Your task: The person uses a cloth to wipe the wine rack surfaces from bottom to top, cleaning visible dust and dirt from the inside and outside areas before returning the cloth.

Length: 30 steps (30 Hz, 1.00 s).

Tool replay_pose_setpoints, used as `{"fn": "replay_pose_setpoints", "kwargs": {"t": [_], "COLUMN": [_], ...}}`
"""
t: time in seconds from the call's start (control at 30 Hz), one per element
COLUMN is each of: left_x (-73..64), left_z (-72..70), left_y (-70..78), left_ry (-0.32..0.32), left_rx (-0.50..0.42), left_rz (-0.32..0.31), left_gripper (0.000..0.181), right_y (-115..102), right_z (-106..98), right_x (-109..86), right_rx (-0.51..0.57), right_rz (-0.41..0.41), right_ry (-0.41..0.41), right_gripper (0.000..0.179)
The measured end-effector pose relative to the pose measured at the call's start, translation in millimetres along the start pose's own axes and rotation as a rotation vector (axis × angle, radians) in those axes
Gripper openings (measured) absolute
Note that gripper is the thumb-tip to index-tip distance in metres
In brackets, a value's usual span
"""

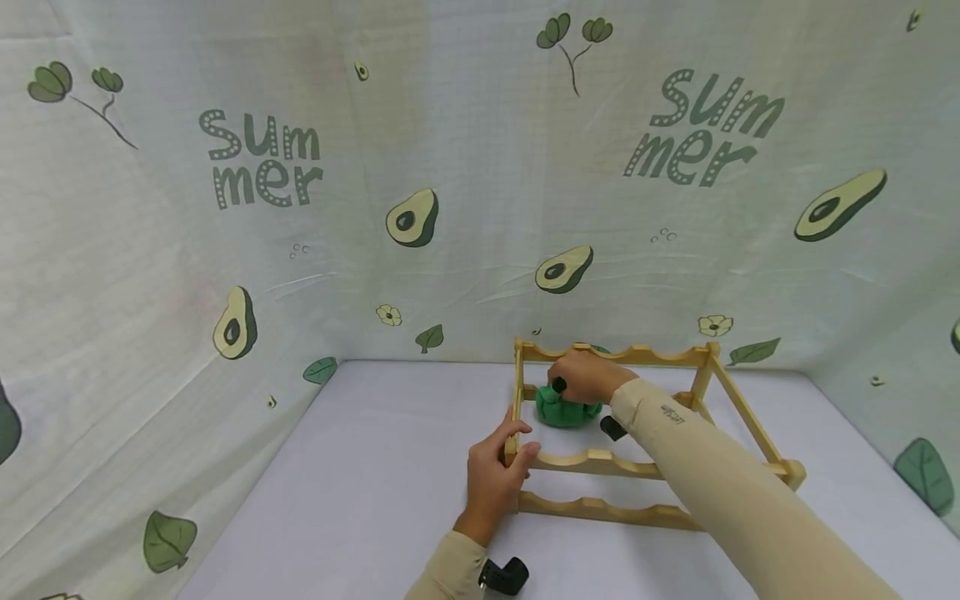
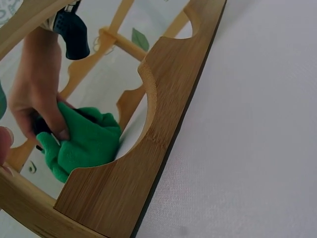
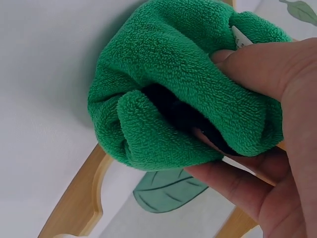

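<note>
A wooden rack (image 1: 596, 461) with scalloped rails stands on the white surface. My left hand (image 1: 495, 475) grips its left end, thumb and fingers around the upright frame. Inside the rack's outline, my right hand (image 1: 588, 377) holds a bunched green terry cloth (image 1: 564, 411). Thumb and fingers pinch the cloth (image 3: 163, 74) in the right wrist view, where a dark patch shows in its fold and a small white tag (image 3: 241, 37) sticks out near the thumb. Seen from the left wrist, the cloth (image 2: 91, 141) sits behind the scalloped rail (image 2: 173, 94), which hides part of it.
The white tabletop (image 1: 375, 467) spreads left of the rack. A pale curtain (image 1: 480, 167) printed with avocados, leaves and lettering hangs behind and at both sides. Black wrist devices (image 1: 506, 575) are worn on the arms; the right sleeve (image 1: 720, 475) passes over the rack's front rails.
</note>
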<state>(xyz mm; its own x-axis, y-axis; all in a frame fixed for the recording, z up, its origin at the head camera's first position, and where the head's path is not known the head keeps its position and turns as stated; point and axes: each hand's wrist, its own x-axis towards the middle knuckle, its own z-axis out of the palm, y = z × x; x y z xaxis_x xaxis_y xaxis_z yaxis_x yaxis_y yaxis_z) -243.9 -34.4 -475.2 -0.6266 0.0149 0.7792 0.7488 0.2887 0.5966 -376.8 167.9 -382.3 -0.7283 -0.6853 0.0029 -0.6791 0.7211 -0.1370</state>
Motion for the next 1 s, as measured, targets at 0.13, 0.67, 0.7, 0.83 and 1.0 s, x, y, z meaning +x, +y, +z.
{"fn": "replay_pose_setpoints", "kwargs": {"t": [0.13,0.67,0.7,0.83,1.0], "left_x": [-0.1,2.8,2.8,1.7,1.4], "left_z": [0.9,4.5,4.4,4.2,4.8], "left_y": [1.2,1.3,0.6,-0.8,-2.1], "left_ry": [0.01,0.094,0.098,0.11,0.12], "left_rx": [0.039,0.039,0.044,0.054,0.056], "left_rz": [0.018,0.073,0.076,0.094,0.112], "left_gripper": [0.021,0.017,0.016,0.013,0.013], "right_y": [3.6,21.6,23.3,29.9,35.0], "right_z": [-3.3,-12.0,-12.0,-12.1,-14.4], "right_x": [-6.3,-28.1,-30.8,-41.5,-49.5], "right_rx": [0.027,0.023,0.032,0.062,0.069], "right_rz": [0.009,0.155,0.173,0.232,0.225], "right_ry": [-0.022,-0.156,-0.162,-0.174,-0.162], "right_gripper": [0.024,0.019,0.019,0.016,0.014]}}
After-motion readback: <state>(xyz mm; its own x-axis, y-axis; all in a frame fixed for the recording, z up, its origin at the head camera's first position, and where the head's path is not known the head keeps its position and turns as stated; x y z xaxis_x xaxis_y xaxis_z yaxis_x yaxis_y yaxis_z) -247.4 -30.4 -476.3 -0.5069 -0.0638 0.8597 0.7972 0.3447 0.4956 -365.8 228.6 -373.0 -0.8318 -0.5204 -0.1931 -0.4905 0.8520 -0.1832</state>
